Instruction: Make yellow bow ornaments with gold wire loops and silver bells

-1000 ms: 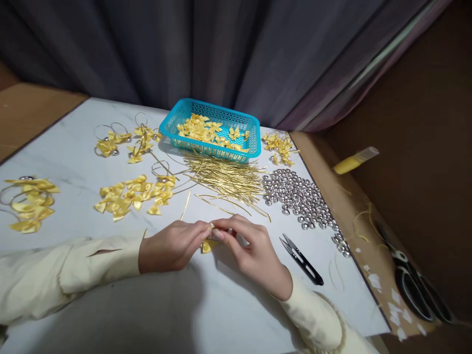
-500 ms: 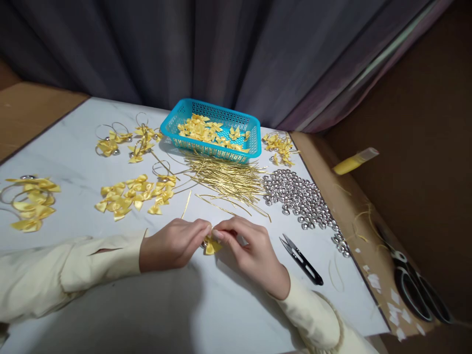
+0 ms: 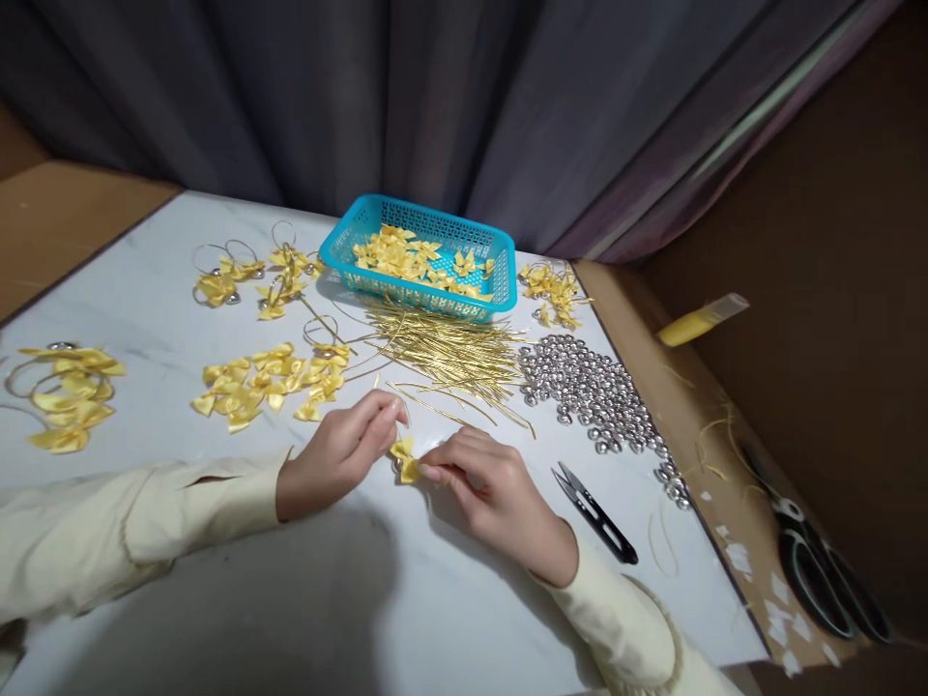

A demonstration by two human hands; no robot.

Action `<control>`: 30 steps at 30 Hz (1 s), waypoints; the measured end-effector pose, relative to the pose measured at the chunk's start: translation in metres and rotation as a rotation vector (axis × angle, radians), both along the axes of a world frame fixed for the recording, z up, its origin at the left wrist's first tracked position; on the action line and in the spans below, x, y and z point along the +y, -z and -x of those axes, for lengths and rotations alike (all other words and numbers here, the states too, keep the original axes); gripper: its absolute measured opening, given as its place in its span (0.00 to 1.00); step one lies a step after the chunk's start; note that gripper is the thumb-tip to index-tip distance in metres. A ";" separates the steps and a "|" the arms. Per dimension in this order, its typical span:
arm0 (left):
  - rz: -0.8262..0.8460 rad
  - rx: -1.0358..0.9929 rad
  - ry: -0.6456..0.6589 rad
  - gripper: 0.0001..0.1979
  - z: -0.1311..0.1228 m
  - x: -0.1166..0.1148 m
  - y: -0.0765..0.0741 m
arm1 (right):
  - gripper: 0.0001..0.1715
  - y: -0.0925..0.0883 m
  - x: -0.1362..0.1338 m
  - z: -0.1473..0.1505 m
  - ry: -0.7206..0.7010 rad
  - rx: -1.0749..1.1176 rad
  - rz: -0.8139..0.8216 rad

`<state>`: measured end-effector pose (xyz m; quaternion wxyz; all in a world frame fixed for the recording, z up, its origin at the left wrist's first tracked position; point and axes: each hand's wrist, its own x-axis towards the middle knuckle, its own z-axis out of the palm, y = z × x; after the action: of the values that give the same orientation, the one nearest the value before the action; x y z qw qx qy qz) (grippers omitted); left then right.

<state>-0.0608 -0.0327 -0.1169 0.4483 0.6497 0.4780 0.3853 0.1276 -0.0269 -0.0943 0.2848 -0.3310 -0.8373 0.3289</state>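
Observation:
Between my hands is a yellow satin bow [image 3: 405, 461] with a small shiny silver piece at its left side. My right hand [image 3: 500, 493] pinches the bow's right edge between thumb and fingertips. My left hand [image 3: 340, 449] is closed in a pinch just above and left of the bow; whatever its fingertips hold is too small to make out. Beyond my hands lies a pile of gold cords [image 3: 449, 353], with a few loose cords in front. A cluster of yellow bows [image 3: 272, 382] rests past my left hand.
A blue basket [image 3: 418, 290] with yellow bows stands at the back. Silver bells or beads [image 3: 594, 391] are heaped on the right, near black thread snips [image 3: 598, 512]. Looped bows [image 3: 69, 396] lie far left. Scissors [image 3: 812, 570] and a yellow tube [image 3: 700, 319] are beyond the right edge.
My left hand has lifted up and away from the bow, its fingers now apart from it. The bow has shifted slightly up and left, still in my right fingertips.

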 end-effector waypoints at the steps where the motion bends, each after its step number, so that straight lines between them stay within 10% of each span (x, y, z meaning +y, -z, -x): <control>1: 0.049 -0.115 -0.026 0.11 -0.001 0.002 0.001 | 0.09 0.000 0.001 0.000 -0.002 0.002 0.010; 16: 0.249 -0.532 -0.092 0.14 0.001 0.017 0.003 | 0.09 0.004 0.027 -0.014 0.246 0.318 0.619; 30: 0.248 -0.345 -0.084 0.15 0.005 0.016 0.001 | 0.12 0.007 0.037 -0.022 0.408 0.468 0.567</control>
<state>-0.0657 -0.0171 -0.1178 0.5837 0.4934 0.4646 0.4472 0.1492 0.0099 -0.1012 0.4242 -0.4716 -0.5436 0.5496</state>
